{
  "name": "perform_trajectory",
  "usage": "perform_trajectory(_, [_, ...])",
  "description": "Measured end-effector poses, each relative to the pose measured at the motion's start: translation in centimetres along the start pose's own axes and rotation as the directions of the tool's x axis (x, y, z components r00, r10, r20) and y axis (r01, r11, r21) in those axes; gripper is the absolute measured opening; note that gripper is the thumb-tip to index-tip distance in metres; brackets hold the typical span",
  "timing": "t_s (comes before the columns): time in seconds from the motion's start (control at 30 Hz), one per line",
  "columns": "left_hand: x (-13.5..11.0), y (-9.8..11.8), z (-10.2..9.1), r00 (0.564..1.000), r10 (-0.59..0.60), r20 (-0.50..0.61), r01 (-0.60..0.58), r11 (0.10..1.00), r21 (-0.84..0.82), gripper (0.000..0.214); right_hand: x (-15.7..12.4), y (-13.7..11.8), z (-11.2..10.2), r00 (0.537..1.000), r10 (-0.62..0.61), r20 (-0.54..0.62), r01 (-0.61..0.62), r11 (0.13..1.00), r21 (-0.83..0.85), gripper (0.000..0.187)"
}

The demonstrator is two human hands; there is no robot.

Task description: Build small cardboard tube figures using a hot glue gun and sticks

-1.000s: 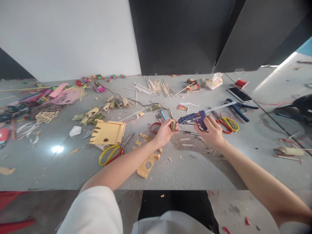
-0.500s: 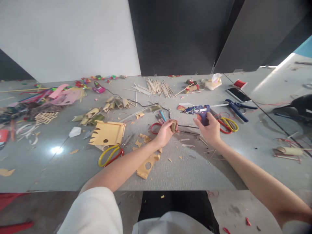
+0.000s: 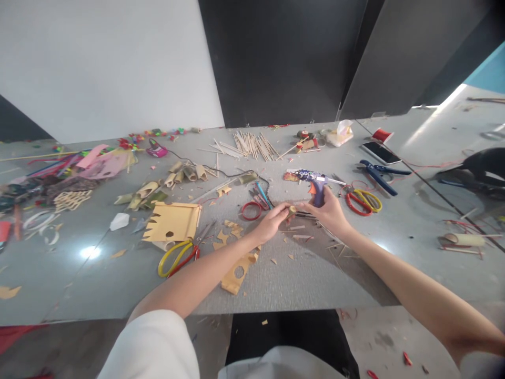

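My left hand (image 3: 272, 223) is closed around a short bamboo piece (image 3: 292, 210), whose pale cut end shows at the fingertips. Close beside it, my right hand (image 3: 330, 211) grips the lower handle of a blue hot glue gun (image 3: 317, 190) with an orange trigger. The right thumb stretches left toward the bamboo piece; I cannot tell whether it touches. The gun's patterned front points left. Left of the hands lie a red tape ring (image 3: 251, 211) and several pens (image 3: 261, 195).
Yellow-and-red scissors (image 3: 177, 258) lie near a yellow notched card (image 3: 173, 221); another pair (image 3: 363, 202) is at right. Blue pliers (image 3: 379, 176), a phone (image 3: 381, 152), wooden sticks (image 3: 254, 145) and bamboo pieces (image 3: 185, 172) are spread behind. Card scraps (image 3: 239, 271) lie in front.
My right hand has moved left with the glue gun, bringing the thumb close to my left hand. The orange trigger now shows. The bamboo piece has turned, and the view has shifted slightly.
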State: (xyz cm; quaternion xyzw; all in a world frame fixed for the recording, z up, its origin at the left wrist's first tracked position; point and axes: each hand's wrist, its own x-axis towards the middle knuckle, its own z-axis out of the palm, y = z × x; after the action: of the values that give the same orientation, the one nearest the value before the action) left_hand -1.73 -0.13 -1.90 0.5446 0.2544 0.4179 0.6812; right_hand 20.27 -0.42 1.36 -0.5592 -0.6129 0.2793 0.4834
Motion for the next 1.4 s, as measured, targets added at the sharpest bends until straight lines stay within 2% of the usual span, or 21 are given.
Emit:
perform_trajectory(0.17, [0.0,0.6,0.2,0.999,-0.035,0.028,0.032,0.992,0.124,0.044,-0.3,-0.4,0.0,0.999,0.027,0.035,-0.027,1.0,-0.001,0.072])
perform_trajectory(0.8, [0.0,0.7,0.3,0.999,-0.014,0.03,0.009,0.99,0.138,0.046,-0.3,-0.1,-0.2,0.998,-0.005,0.057,0.011,0.994,-0.105,0.069])
perform_trajectory(1.0, [0.1,0.0,-0.2,0.993,0.114,-0.022,-0.11,0.986,0.122,0.045,-0.2,0.0,-0.4,0.997,-0.018,0.073,0.019,1.0,-0.019,0.044])
perform_trajectory(1.17, [0.3,-0.5,-0.4,0.972,0.189,-0.143,-0.178,0.98,0.084,0.05,0.1,-0.1,-0.7,0.991,-0.001,0.131,0.013,0.996,-0.093,0.044])
perform_trajectory(1.4, [0.3,-0.6,-0.6,0.934,0.287,-0.212,-0.262,0.955,0.142,0.046,0.4,-0.3,-1.2,0.989,0.016,0.145,0.02,0.97,-0.241,0.045])
